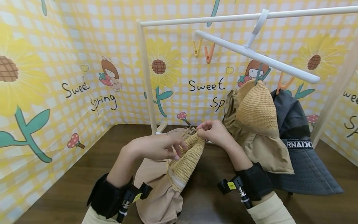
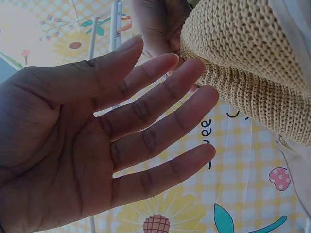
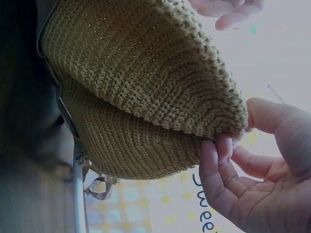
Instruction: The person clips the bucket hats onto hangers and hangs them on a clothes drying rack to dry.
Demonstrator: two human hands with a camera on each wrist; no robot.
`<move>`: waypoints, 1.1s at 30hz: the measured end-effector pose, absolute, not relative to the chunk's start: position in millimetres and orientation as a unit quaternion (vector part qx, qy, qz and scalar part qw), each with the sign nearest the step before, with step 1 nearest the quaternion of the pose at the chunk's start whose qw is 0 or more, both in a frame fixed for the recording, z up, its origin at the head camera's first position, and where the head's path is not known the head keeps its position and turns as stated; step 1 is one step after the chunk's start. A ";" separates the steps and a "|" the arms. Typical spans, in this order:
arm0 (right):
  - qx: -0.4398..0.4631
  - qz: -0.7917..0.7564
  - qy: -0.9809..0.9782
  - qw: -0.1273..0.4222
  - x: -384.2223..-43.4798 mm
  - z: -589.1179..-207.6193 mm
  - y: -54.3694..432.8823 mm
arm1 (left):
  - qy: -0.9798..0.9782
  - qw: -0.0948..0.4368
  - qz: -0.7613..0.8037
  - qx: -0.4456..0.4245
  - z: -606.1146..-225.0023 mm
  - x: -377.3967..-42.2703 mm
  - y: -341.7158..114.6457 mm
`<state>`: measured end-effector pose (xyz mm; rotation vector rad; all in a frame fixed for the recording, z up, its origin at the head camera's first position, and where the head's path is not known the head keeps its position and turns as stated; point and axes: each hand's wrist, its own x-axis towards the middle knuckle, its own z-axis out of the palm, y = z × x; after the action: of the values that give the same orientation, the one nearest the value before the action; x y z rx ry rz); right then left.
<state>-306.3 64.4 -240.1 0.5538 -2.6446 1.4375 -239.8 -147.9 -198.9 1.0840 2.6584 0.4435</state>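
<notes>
A sun hat with a woven straw crown (image 1: 186, 163) and a pinkish-beige cloth brim (image 1: 156, 183) is held up over the dark table. My right hand (image 1: 216, 133) pinches the top of the crown between thumb and fingers; the right wrist view shows these fingers (image 3: 214, 160) closed on the folded weave (image 3: 160, 92). Beside the crown is my left hand (image 1: 156, 147), its fingers spread and slightly bent. In the left wrist view that hand (image 2: 107, 126) has a bare palm, apart from the straw weave (image 2: 252, 53).
A white hanger (image 1: 254, 57) hangs tilted from a rack rail (image 1: 218, 19). Yellow (image 1: 197, 48) and orange (image 1: 209, 53) clips dangle from its left end. On its right, clips hold a straw-crowned hat (image 1: 258, 109) and a dark bucket hat (image 1: 305, 161). A rack post (image 1: 146, 77) stands behind.
</notes>
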 end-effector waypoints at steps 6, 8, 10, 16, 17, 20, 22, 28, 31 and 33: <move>0.180 0.468 -0.865 0.036 -305.4 -238.5 65.0 | 0.908 0.120 0.159 0.368 -199.6 -240.1 -146.5; 0.180 0.459 -0.869 0.037 -305.3 -236.1 64.8 | 0.909 0.121 0.160 0.366 -199.7 -239.9 -146.5; 0.181 0.451 -0.873 0.040 -305.4 -233.0 64.2 | 0.910 0.121 0.161 0.362 -199.6 -239.6 -146.7; 0.190 0.411 -0.890 0.055 -308.0 -223.2 59.8 | 0.913 0.116 0.160 0.357 -199.0 -239.1 -147.8; 0.192 0.404 -0.892 0.057 -308.6 -221.6 59.0 | 0.913 0.116 0.161 0.357 -198.9 -239.0 -147.9; 0.197 0.389 -0.898 0.059 -309.7 -216.0 56.6 | 0.913 0.117 0.163 0.356 -198.6 -239.2 -148.1; 0.200 0.384 -0.900 0.052 -310.3 -211.9 54.8 | 0.912 0.117 0.163 0.357 -198.5 -239.6 -148.1; 0.197 0.345 -0.917 0.036 -311.8 -198.4 48.9 | 0.910 0.111 0.153 0.369 -198.5 -241.1 -148.2; 0.193 0.321 -0.927 0.032 -312.4 -192.0 47.4 | 0.908 0.107 0.149 0.377 -198.6 -242.3 -148.4; 0.192 0.309 -0.931 0.028 -312.8 -188.7 46.7 | 0.909 0.108 0.149 0.375 -198.6 -242.8 -148.4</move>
<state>-312.8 46.7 -188.7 0.5938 -2.8743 0.9551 -242.8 -148.4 -198.6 1.1035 2.6744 0.4384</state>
